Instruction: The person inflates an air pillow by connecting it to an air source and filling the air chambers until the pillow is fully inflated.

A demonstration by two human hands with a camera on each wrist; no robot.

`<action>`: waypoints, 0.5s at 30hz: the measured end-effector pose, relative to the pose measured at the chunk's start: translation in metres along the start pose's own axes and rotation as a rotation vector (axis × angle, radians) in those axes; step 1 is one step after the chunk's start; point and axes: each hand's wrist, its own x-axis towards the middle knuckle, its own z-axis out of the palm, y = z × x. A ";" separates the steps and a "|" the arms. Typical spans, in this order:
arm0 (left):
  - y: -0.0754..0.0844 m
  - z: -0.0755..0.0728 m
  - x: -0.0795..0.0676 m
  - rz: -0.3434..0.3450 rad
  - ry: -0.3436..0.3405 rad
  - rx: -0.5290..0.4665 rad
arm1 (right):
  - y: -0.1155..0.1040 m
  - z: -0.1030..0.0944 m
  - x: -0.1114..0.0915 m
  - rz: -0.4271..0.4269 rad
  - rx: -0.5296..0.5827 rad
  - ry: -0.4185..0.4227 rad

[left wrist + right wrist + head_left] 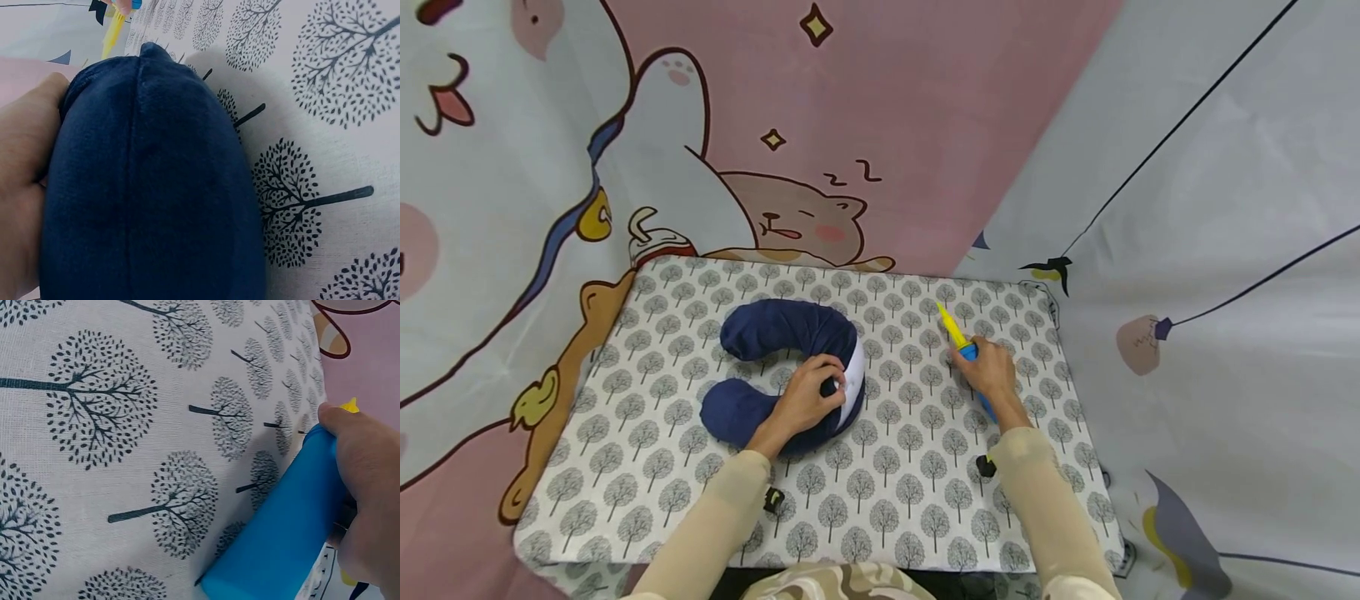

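Observation:
A navy-blue U-shaped neck pillow point(778, 323) lies on the tree-print cloth, its opening to the left and a whitish panel point(854, 375) along its right bend. With curled fingers, my left hand point(808, 393) grips the pillow at the inside of that bend. In the left wrist view, a rounded, seamed side of the plush pillow point(150, 181) fills the middle, the hand point(25, 169) at its left. Over to the right, my right hand point(991, 372) holds a blue cylinder point(281, 519) with a long yellow nozzle point(953, 326), like a balloon pump. The nozzle points away from me.
The cloth-covered table point(880, 500) ends at cartoon-printed curtains point(940, 125) behind and at both sides. Small black items point(773, 500) show by each forearm.

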 end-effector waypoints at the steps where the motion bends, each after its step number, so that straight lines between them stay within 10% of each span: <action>1: 0.000 0.000 0.000 0.002 0.001 0.001 | 0.001 0.002 0.001 0.001 0.008 0.001; 15: -0.005 0.003 0.000 -0.002 -0.002 0.004 | 0.009 0.017 0.001 -0.020 0.105 -0.037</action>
